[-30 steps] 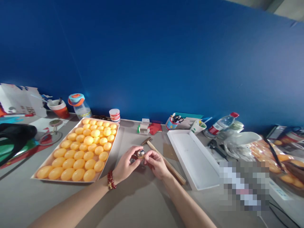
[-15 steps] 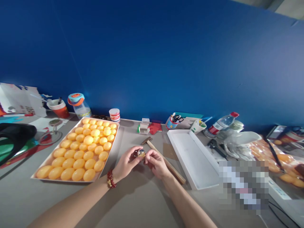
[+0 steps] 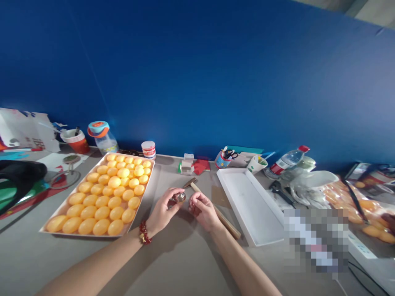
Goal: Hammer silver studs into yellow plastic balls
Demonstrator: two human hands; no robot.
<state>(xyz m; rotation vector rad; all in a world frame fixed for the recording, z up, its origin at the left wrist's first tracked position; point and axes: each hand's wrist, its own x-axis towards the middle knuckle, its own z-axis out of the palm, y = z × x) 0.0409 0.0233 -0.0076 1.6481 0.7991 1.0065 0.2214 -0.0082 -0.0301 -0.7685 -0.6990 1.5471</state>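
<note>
My left hand (image 3: 165, 209), with a red bead bracelet at the wrist, pinches a small shiny silver round object (image 3: 180, 197) between thumb and fingers. Its exact kind is too small to tell. Just to the right, apart from that object, my right hand (image 3: 202, 211) is closed, its fingers curled in towards the thumb; whatever they may hold is hidden. Behind and below the right hand lies a hammer (image 3: 227, 224) with a wooden handle, its head pointing to the back left.
A tray (image 3: 137, 213) full of orange balls (image 3: 102, 227) stands on the left. On the right is a white tray (image 3: 251, 205). Along the blue wall stand a small jar (image 3: 148, 149), small boxes (image 3: 187, 166), a pen cup (image 3: 222, 160) and a bottle (image 3: 286, 160).
My right hand has come away from the silver object, leaving a gap between the hands. My left hand has tilted the object and shifted it slightly left.
</note>
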